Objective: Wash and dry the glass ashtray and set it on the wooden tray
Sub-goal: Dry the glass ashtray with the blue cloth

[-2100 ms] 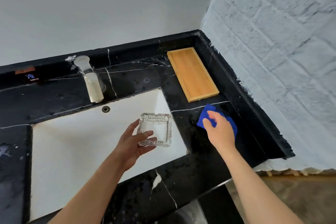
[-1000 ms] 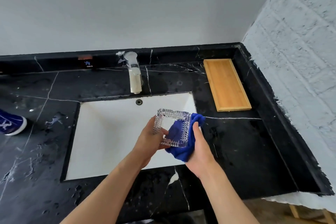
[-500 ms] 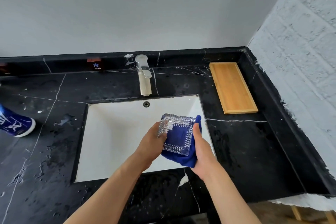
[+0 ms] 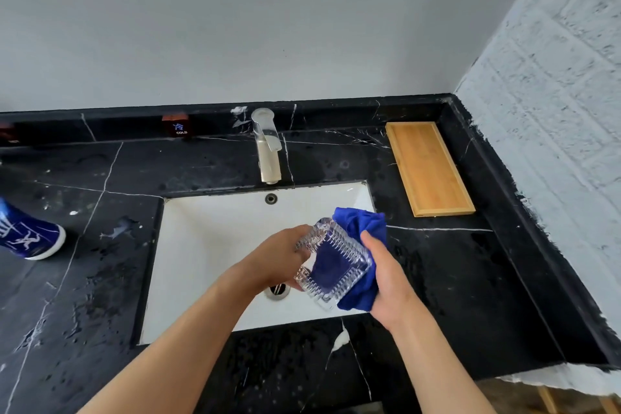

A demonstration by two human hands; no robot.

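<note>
— Black marble counter (image 4: 437,279) with white veins, one white sink (image 4: 208,245) sunk into it at centre frame, grey wall behind. What are the hands doing?

— Two bare hands meet over the lower right part of the basin. The left hand (image 4: 279,262) comes in from lower left, fingers curled round the left edge of the one glass ashtray (image 4: 331,262) and clamped on it. The right hand (image 4: 386,279) comes up from the lower right, palm turned inward, closed on one blue cloth (image 4: 361,228) that it presses against the ashtray's right side.

— How does the ashtray sit?

— Tilted, held up clear of the basin. The cloth shows dark blue through the ribbed glass, and a bunch of it sticks up past the upper right corner.

— And further out?

— One drain (image 4: 277,291) just below the left hand, one overflow hole (image 4: 271,198) on the far basin wall, one metal faucet (image 4: 267,148) above it. One wooden tray (image 4: 428,168) lies on the counter at upper right, well apart from the ashtray. A small "COLD" label (image 4: 179,128) sits on the back ledge, and one blue-and-white container (image 4: 27,235) lies at the left edge, partly cut off.
</note>
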